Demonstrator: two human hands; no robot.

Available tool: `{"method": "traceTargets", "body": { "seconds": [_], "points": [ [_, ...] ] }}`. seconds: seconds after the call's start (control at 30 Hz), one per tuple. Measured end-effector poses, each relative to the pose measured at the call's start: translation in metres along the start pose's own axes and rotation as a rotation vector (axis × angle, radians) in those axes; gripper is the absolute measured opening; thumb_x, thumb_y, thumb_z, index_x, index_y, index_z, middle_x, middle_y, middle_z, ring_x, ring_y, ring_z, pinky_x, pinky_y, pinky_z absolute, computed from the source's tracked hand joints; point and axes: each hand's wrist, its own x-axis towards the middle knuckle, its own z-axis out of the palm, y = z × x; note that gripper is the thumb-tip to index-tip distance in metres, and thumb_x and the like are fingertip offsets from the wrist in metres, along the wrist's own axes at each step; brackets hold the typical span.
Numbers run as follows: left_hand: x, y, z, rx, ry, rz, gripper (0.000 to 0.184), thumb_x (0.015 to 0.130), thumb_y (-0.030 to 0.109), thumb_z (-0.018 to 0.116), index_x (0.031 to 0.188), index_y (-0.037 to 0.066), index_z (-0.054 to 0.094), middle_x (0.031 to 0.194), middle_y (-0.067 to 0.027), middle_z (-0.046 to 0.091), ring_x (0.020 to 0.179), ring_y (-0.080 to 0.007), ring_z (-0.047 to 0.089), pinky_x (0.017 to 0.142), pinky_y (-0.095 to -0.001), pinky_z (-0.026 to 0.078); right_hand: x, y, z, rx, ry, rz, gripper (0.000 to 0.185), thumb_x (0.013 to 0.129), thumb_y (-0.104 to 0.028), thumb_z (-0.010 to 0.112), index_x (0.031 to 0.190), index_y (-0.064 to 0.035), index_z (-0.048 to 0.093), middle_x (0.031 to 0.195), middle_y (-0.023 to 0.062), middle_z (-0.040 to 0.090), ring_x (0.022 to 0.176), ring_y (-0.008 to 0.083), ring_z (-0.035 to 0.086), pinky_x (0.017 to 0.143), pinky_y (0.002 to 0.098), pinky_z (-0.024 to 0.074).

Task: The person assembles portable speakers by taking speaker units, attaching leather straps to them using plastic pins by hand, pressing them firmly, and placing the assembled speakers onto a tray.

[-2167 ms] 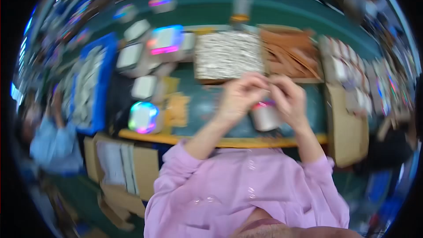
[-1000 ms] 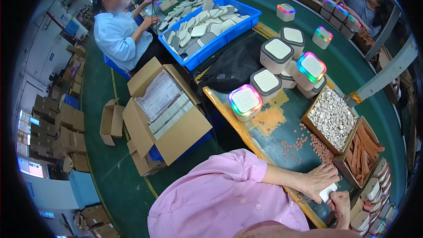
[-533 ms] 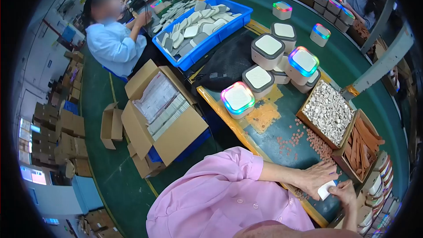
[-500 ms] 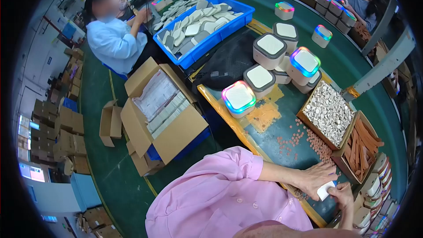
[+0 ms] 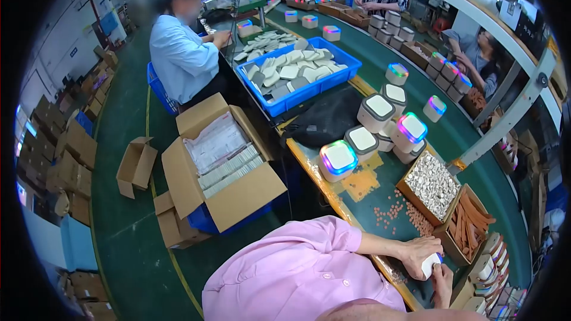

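Note:
My left hand [image 5: 418, 257] is closed around a small white light-up speaker box [image 5: 429, 266] at the table's near right edge. A blue-violet glow shows along the box's far edge. My right hand [image 5: 441, 284] grips the lower side of the same box, thumb pressed against it. Just beyond my left hand, small brown discs [image 5: 419, 220] lie in a pile, with more scattered to its left. Further off, similar speaker boxes stand in a stack; one with a lit rim [image 5: 338, 161] sits apart on the left, another lit one [image 5: 410, 132] rests on top.
A tray of small white pieces [image 5: 416, 206] and a carton of brown strips [image 5: 449, 246] line the table's right side. Stacked units [image 5: 489, 267] stand beside me. Behind are a blue bin [image 5: 309, 96], a green conveyor belt [image 5: 410, 86] and co-workers. An open carton [image 5: 250, 202] stands left.
The view has tilted up and shifted, showing more of the far room. Both hands still hold the speaker box, now turned so that more blue glow shows. A co-worker at left has turned sideways.

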Motion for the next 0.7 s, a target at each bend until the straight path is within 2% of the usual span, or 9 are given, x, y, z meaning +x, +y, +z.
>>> {"method": "traceTargets", "body": {
  "seconds": [0.1,0.2,0.23,0.33,0.37,0.47,0.5,0.63,0.7],
  "points": [
    [-0.004,-0.009,0.002,-0.03,0.067,0.016,0.064,0.047,0.031,0.079,0.098,0.003,0.052,0.095,-0.0136,0.05,0.09,-0.0327,0.051,0.077,-0.0414,0.044,0.011,0.041,0.011,0.066,0.057,-0.159,0.04,0.093,-0.037,0.058,0.097,0.0025,0.061,0.081,0.0011,0.057,0.069,0.0085,0.046,0.057,0.024,0.0341],
    [-0.015,-0.003,-0.011,-0.145,0.135,-0.104,0.065,0.052,0.029,0.081,0.104,0.002,0.054,0.099,-0.0137,0.053,0.095,-0.0305,0.055,0.082,-0.0379,0.047,-0.011,0.004,0.04,0.187,0.105,-0.204,0.049,0.096,-0.039,0.054,0.121,0.0035,0.056,0.107,0.0062,0.06,0.093,0.0145,0.053,0.075,0.0265,0.0432],
    [-0.019,-0.008,-0.011,-0.203,0.194,-0.148,0.066,0.053,0.028,0.082,0.107,0.002,0.054,0.101,-0.0137,0.054,0.097,-0.0292,0.055,0.084,-0.0368,0.047,0.002,0.018,0.045,0.231,0.098,-0.428,0.056,0.099,-0.04,0.052,0.137,0.0006,0.048,0.125,0.0128,0.054,0.108,0.0192,0.055,0.087,0.0306,0.048],
    [-0.028,-0.008,-0.018,-0.555,0.279,-0.361,0.077,0.059,0.031,0.084,0.122,0.002,0.05,0.114,-0.0118,0.055,0.109,-0.0211,0.054,0.095,-0.0322,0.044,0.0,0.007,0.078,0.601,0.12,-0.494,0.07,0.094,-0.049,0.056,0.141,0.0005,0.041,0.136,0.0155,0.047,0.127,0.0265,0.045,0.106,0.0402,0.0389],
    [-0.032,-0.006,-0.012,-0.674,0.321,-0.383,0.08,0.059,0.033,0.085,0.124,0.002,0.049,0.116,-0.0113,0.055,0.11,-0.0201,0.054,0.096,-0.0319,0.043,-0.002,-0.004,0.094,0.624,0.227,-0.483,0.09,0.082,-0.063,0.063,0.143,-0.0013,0.037,0.137,0.0148,0.046,0.122,0.0288,0.049,0.104,0.0417,0.0398],
    [-0.039,-0.015,0.006,-0.818,0.333,-0.384,0.086,0.061,0.036,0.084,0.13,0.003,0.044,0.119,-0.01,0.054,0.112,-0.0194,0.051,0.1,-0.0325,0.041,0.009,-0.018,0.104,0.657,0.375,-0.544,0.088,0.083,-0.06,0.063,0.144,-0.0023,0.037,0.135,0.0154,0.047,0.118,0.0294,0.052,0.1,0.0406,0.0433],
    [-0.037,-0.019,0.001,-0.766,0.268,-0.376,0.088,0.06,0.035,0.084,0.131,0.003,0.043,0.119,-0.0109,0.053,0.113,-0.0208,0.051,0.1,-0.0334,0.041,0.008,-0.026,0.097,0.707,0.387,-0.532,0.08,0.081,-0.041,0.071,0.143,-0.0029,0.038,0.133,0.0158,0.048,0.116,0.029,0.054,0.098,0.0397,0.0456],
    [-0.02,-0.023,-0.038,-0.218,0.064,-0.042,0.103,0.051,0.036,0.086,0.133,-0.002,0.037,0.12,-0.0195,0.049,0.114,-0.0361,0.046,0.101,-0.043,0.037,-0.019,-0.08,0.058,-0.227,0.291,-0.519,0.087,0.064,-0.006,0.07,0.144,-0.0011,0.036,0.123,0.0188,0.054,0.112,0.0309,0.056,0.097,0.0397,0.0449],
    [-0.008,-0.003,-0.052,-0.038,-0.196,-0.002,0.11,0.048,0.04,0.087,0.134,-0.003,0.035,0.124,-0.0223,0.047,0.117,-0.0397,0.043,0.103,-0.0449,0.036,-0.02,-0.08,0.058,-0.642,0.257,-0.658,0.098,0.06,-0.011,0.074,0.147,-0.0018,0.029,0.115,0.0235,0.055,0.104,0.039,0.056,0.092,0.0451,0.0454]
  ]
}}
